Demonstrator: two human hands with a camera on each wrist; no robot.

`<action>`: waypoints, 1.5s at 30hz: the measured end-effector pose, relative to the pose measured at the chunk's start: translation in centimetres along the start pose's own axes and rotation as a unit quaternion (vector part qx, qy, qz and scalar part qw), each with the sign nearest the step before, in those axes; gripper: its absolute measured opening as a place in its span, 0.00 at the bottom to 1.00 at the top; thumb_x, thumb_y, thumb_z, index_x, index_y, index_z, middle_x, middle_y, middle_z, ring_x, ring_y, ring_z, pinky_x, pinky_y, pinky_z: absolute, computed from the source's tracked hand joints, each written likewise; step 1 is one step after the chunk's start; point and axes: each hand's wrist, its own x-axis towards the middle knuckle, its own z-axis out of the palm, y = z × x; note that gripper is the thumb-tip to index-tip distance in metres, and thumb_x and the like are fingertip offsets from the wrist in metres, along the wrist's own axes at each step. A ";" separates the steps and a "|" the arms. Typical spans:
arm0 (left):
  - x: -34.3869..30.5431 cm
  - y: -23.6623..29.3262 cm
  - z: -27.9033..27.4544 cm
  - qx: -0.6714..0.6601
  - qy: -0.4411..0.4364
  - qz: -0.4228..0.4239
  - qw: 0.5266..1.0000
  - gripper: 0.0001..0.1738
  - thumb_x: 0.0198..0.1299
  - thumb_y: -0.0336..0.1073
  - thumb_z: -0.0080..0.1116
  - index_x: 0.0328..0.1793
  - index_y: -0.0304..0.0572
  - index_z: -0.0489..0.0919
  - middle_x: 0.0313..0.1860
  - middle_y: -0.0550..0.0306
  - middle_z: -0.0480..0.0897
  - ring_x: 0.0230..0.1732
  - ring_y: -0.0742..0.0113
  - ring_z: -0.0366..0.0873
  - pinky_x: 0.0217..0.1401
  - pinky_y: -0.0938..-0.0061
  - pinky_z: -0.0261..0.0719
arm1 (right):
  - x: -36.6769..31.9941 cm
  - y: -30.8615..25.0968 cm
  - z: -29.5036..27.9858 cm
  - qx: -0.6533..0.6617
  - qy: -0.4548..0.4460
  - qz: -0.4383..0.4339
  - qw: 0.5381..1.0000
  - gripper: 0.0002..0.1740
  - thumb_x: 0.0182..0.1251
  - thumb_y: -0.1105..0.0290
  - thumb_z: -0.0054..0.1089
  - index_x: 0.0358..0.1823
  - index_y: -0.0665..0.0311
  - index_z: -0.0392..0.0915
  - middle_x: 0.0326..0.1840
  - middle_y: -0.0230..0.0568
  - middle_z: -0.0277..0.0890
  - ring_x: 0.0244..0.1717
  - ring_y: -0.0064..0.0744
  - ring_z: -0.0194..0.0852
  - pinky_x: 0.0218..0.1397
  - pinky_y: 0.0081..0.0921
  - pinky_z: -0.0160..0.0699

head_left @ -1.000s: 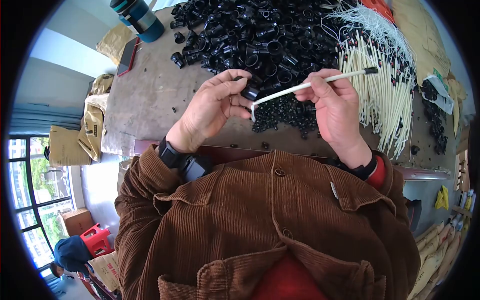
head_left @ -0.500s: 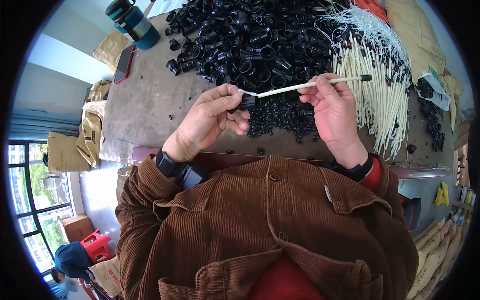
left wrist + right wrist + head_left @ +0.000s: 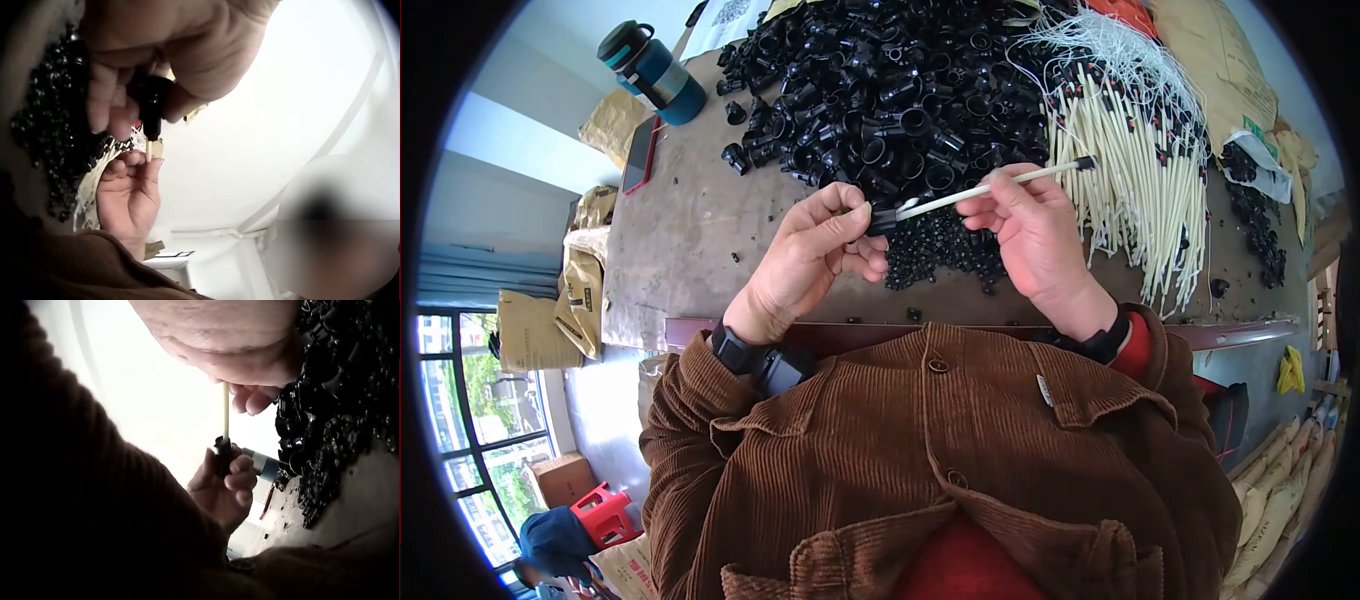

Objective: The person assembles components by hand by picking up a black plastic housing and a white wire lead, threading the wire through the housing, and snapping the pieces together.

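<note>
My left hand [image 3: 805,255] pinches a black plastic fitting [image 3: 883,224] between thumb and fingers. A cream-coloured thin tube [image 3: 945,202] with a black tip is pinched by my right hand [image 3: 1030,235] near its middle. The tube's left end, with a bit of white string, meets the open mouth of the fitting. Seen from the left wrist, the fitting [image 3: 152,115] points toward the right hand [image 3: 130,197]. In the right wrist view the tube [image 3: 225,412] runs straight down to the fitting [image 3: 222,459]; how far in its end sits is hidden.
Behind the hands lie a large heap of black fittings [image 3: 880,90] and a pile of small black parts [image 3: 935,250]. Many cream tubes [image 3: 1140,185] with white strings are bunched on the right. A bottle [image 3: 655,75] and a phone [image 3: 641,157] are at the table's left.
The white string at the tube's end hung down, then lay over the left fingers; now that end is at the fitting's mouth. The right hand has moved left and slightly down with the tube.
</note>
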 end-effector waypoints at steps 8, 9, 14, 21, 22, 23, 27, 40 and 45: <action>0.7 0.2 2.2 0.727 -0.081 0.200 0.651 0.16 0.57 0.27 0.59 0.52 0.38 0.72 0.36 0.45 0.79 0.40 0.46 0.80 0.41 0.65 0.77 | -1.5 -0.9 2.5 -0.431 -0.137 0.019 0.892 0.08 0.63 0.70 0.63 0.31 0.68 0.78 0.26 0.36 0.78 0.26 0.31 0.76 0.30 0.22 0.72; 0.5 0.3 1.9 0.725 -0.090 0.210 0.650 0.16 0.57 0.27 0.59 0.52 0.38 0.72 0.36 0.45 0.79 0.40 0.46 0.80 0.41 0.65 0.77 | -1.9 -1.6 2.4 -0.506 -0.168 0.014 0.846 0.08 0.63 0.70 0.62 0.31 0.68 0.78 0.24 0.36 0.76 0.24 0.32 0.75 0.29 0.23 0.71; -0.7 1.8 0.9 0.661 -0.053 0.165 0.730 0.17 0.57 0.25 0.58 0.53 0.37 0.73 0.35 0.43 0.78 0.38 0.44 0.79 0.42 0.63 0.77 | -1.7 -5.2 -0.8 -0.597 -0.113 -0.231 0.760 0.13 0.67 0.63 0.58 0.36 0.68 0.78 0.27 0.40 0.73 0.29 0.39 0.74 0.34 0.31 0.71; 1.3 1.6 5.6 0.614 -0.140 0.221 0.745 0.18 0.58 0.25 0.57 0.55 0.36 0.70 0.34 0.45 0.78 0.37 0.44 0.78 0.42 0.64 0.77 | 1.4 0.7 2.8 -0.287 -0.135 -0.230 0.920 0.22 0.73 0.54 0.48 0.44 0.69 0.75 0.45 0.45 0.74 0.46 0.28 0.70 0.47 0.27 0.68; 1.4 1.1 5.4 0.611 -0.131 0.213 0.751 0.19 0.59 0.25 0.57 0.56 0.36 0.69 0.34 0.47 0.78 0.36 0.48 0.78 0.40 0.67 0.77 | 1.2 0.6 3.1 -0.259 -0.172 -0.174 0.935 0.22 0.73 0.54 0.48 0.43 0.69 0.76 0.42 0.42 0.76 0.43 0.25 0.71 0.44 0.25 0.70; 1.4 0.8 5.2 0.609 -0.121 0.203 0.757 0.19 0.59 0.25 0.57 0.56 0.37 0.69 0.34 0.50 0.78 0.35 0.52 0.79 0.39 0.69 0.77 | 1.2 0.1 2.8 -0.259 -0.172 -0.174 0.935 0.22 0.73 0.54 0.48 0.43 0.69 0.76 0.42 0.42 0.76 0.43 0.25 0.71 0.44 0.25 0.70; 1.5 1.6 3.3 0.391 0.012 0.054 0.919 0.19 0.60 0.24 0.56 0.57 0.39 0.68 0.33 0.60 0.76 0.34 0.69 0.77 0.36 0.77 0.74 | 1.1 -2.1 0.3 -0.317 -0.078 0.077 0.942 0.19 0.71 0.58 0.52 0.37 0.70 0.78 0.27 0.34 0.75 0.27 0.20 0.68 0.29 0.18 0.67; 0.7 3.1 0.7 0.203 -0.034 0.022 0.978 0.13 0.60 0.21 0.49 0.50 0.42 0.70 0.35 0.61 0.78 0.26 0.78 0.74 0.28 0.85 0.71 | 1.3 -2.1 -0.3 -0.117 -0.202 -0.041 0.972 0.06 0.66 0.74 0.60 0.34 0.72 0.80 0.42 0.41 0.78 0.23 0.18 0.67 0.26 0.17 0.68; 0.7 1.5 2.8 0.280 -0.073 -0.047 0.956 0.06 0.61 0.24 0.50 0.43 0.42 0.74 0.32 0.65 0.77 0.26 0.81 0.72 0.28 0.85 0.70 | 1.6 -2.1 1.2 -0.120 -0.198 0.104 0.967 0.04 0.63 0.76 0.63 0.34 0.71 0.82 0.45 0.42 0.80 0.24 0.19 0.69 0.28 0.18 0.71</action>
